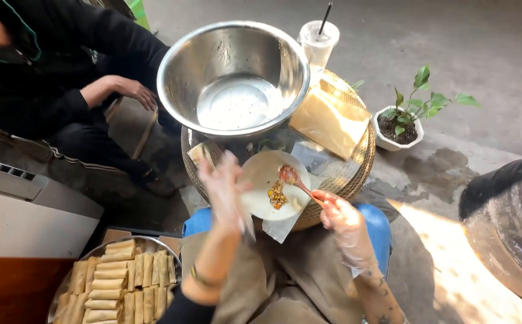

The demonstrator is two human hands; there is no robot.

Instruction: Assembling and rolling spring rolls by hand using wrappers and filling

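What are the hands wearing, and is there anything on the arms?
Both hands, left and right, wear thin, clear, crinkly plastic gloves. The left wrist has a thin bracelet and a dark sleeve lower down. The right forearm is bare with small dark tattoos.

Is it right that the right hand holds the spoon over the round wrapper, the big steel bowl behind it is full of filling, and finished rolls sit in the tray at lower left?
Not quite. The head view shows the steel bowl nearly empty, its bare bottom showing. The rest holds: the right hand holds the spoon over the round wrapper, and the rolls sit in the tray at lower left.
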